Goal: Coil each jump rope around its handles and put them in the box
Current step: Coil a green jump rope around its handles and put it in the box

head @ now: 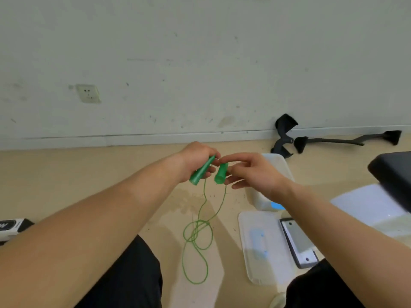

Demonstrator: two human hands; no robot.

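The left hand [195, 161] is closed round a tapered green plastic handle [202, 171], which slants with its wide end down and towards the person. Just beside it, the right hand [251, 172] pinches a second green plastic handle [220, 173] between the thumb and the loosely stretched fingers, with the forefinger reaching across towards the left hand. The two handles are held close together above the beige floor [66, 178], between the person's knees in dark trousers [133, 274].

A thin green cord [196, 236] hangs from the wide end of each handle. The two strands drop to the floor and lie there in loose, overlapping loops, uncoiled.

A translucent white plastic box [278, 167] stands on the floor behind the right hand and wrist, partly hidden by them. A flat white lid [260, 252] lies nearer the person, beside a grey slab in a dark frame [298, 243]. White paper sheets [367, 203] lie farther right, under the edge of a black padded thing [393, 172]. Black chair parts [284, 134] lie by the pale wall, which carries a white socket [88, 93].
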